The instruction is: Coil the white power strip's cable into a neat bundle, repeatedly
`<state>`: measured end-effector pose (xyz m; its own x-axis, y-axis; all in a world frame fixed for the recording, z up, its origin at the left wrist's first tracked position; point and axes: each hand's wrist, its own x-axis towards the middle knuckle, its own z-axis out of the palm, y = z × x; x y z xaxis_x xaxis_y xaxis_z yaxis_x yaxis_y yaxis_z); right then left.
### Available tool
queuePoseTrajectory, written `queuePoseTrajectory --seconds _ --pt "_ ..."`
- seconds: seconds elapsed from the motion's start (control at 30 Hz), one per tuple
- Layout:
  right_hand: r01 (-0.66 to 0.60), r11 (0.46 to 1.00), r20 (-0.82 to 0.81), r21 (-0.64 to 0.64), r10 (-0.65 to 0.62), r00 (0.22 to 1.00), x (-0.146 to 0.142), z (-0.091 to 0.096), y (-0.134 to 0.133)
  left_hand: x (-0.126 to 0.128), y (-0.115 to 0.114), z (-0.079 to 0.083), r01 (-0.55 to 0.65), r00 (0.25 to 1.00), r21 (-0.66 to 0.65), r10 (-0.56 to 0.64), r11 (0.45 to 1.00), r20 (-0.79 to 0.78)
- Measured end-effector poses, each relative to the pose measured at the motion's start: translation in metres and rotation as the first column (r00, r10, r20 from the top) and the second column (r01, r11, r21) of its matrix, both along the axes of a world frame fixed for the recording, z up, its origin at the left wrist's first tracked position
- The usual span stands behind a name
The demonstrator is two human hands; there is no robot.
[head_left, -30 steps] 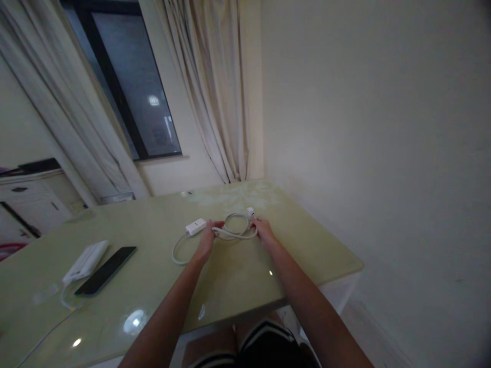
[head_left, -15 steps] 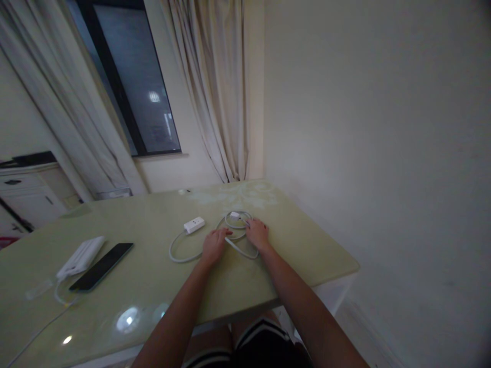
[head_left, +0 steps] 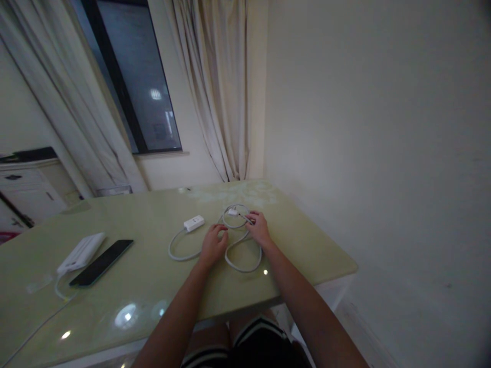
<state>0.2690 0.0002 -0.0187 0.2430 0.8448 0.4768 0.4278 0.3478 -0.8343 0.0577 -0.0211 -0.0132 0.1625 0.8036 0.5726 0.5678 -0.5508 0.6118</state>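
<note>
A pale grey extension cord [head_left: 243,270] lies in loops on the table, its small white socket block [head_left: 194,223] to the left and its white plug [head_left: 232,212] inside the far coil. My right hand [head_left: 258,228] is at the right side of that coil, thumb and fingers closed on the cord. To the left of the loops rests my left hand [head_left: 214,244], its fingers curved and a gap showing between thumb and forefinger. The cord runs beneath or behind this hand, which hides part of it.
On the left of the glossy greenish table [head_left: 153,276] lie a white power bank-like box [head_left: 81,253] and a dark phone [head_left: 103,262], with a thin white cable [head_left: 38,331] beside them. A wall [head_left: 364,143] stands along the right; curtains [head_left: 226,92] hang behind.
The near loop of cord has widened and dropped toward me. My left hand has drawn slightly left, off the loop's edge, while my right hand has shifted slightly away from me.
</note>
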Motion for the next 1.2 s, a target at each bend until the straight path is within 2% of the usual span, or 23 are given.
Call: queuePoseTrajectory --seconds 0.13,0.23,0.33,0.43,0.63,0.73,1.03,1.2 --pt "-0.165 0.974 -0.181 0.156 0.193 0.964 -0.005 0.009 -0.004 -0.004 0.006 -0.007 -0.123 0.985 -0.009 0.123 0.992 0.122" --pt "-0.287 0.936 -0.262 0.204 0.335 0.905 -0.007 0.019 -0.010 -0.006 0.011 -0.014 -0.172 0.967 -0.061 0.181 0.983 0.178" --pt "-0.385 0.900 -0.321 0.204 0.433 0.842 -0.008 0.028 -0.017 -0.007 0.014 -0.020 -0.143 0.965 -0.102 0.161 0.985 0.205" --pt "-0.473 0.866 -0.387 0.163 0.497 0.777 -0.009 0.035 -0.023 -0.006 0.015 -0.023 -0.059 0.965 -0.136 0.091 0.989 0.244" --pt "-0.606 0.791 -0.410 0.081 0.581 0.703 -0.011 0.041 -0.032 -0.003 0.009 -0.014 0.122 0.934 -0.059 -0.094 0.991 0.345" --pt "-0.659 0.752 -0.377 0.035 0.620 0.688 -0.012 0.040 -0.034 -0.002 0.004 -0.008 0.146 0.916 -0.011 -0.131 0.989 0.378" --pt "-0.706 0.708 -0.373 -0.017 0.651 0.661 -0.018 0.039 -0.037 -0.001 -0.010 0.008 0.042 0.927 -0.005 -0.037 0.999 0.374" --pt "-0.697 0.717 -0.383 0.021 0.650 0.657 -0.023 0.034 -0.036 0.000 -0.012 0.010 -0.004 0.928 -0.012 0.008 1.000 0.373"
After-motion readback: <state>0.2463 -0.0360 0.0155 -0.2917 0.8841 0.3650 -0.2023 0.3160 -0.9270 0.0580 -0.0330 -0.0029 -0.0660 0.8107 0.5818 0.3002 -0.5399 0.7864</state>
